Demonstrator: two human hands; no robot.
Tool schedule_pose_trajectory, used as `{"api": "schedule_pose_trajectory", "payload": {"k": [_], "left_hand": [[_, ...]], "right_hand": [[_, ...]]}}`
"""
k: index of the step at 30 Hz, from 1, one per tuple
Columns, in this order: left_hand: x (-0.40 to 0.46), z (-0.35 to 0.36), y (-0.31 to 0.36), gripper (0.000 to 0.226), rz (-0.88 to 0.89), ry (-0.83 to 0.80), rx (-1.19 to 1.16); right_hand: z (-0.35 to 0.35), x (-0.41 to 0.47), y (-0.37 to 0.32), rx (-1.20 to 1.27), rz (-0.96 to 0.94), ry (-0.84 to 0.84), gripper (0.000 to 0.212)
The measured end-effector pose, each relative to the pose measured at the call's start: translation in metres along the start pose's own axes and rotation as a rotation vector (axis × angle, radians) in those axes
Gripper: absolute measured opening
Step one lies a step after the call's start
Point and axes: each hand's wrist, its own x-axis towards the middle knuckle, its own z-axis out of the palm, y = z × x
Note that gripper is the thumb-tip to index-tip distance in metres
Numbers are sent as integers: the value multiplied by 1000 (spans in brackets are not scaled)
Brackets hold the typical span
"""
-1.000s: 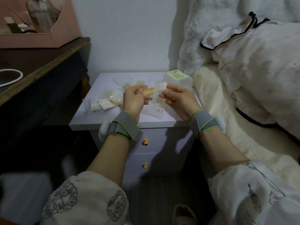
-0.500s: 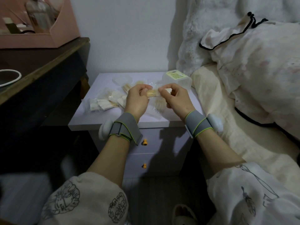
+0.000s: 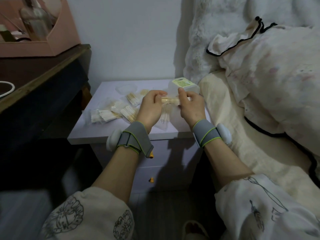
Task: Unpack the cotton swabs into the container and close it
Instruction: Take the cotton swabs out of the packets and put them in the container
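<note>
Cotton swabs (image 3: 170, 100), one small wrapped bundle, were held above the counter (image 3: 107, 134), left hand (image 3: 150, 108) and right hand (image 3: 191, 105) each pinching an end with curled fingers, probably to tear the wrapper beside the container (image 3: 183, 84).

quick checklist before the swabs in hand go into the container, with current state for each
1. Both hands on the packet: ok; left hand and right hand each grip one end.
2. Packet open: cannot tell; the fingers hide its ends.
3. Container within reach: ok; it stands on the nightstand just behind the right hand.
4. Container open to take swabs: not ok; the labelled top looks closed.
5. Path to the container: ok; nothing lies between it and the hands.
6. More packets left: ok; several lie to the left.
</note>
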Motion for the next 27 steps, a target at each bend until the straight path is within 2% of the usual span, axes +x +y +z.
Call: {"api": "schedule_pose_trajectory", "payload": {"k": [2,5,10,14,18,21,24,27], "left_hand": [[7,-2,-3,24,-37,68,-27],[13,-2,-4,23,-111,83,-20],[30,-6,1,32,-235,286,-31],[43,0,13,40,-354,253,67],[50,9,16,51,-435,153,78],[59,13,9,58,-368,62,264],[60,18,14,57,-161,23,605],[72,29,16,63,39,-148,729]], "right_hand": [[-4,5,1,23,20,23,40],[-8,9,4,48,35,53,40],[-21,20,8,79,106,153,43],[-38,23,9,7,149,234,43],[-53,20,10,-218,85,316,40],[-49,23,9,-315,87,309,42],[-41,27,13,-385,74,293,43],[-31,38,17,-446,98,266,44]]}}
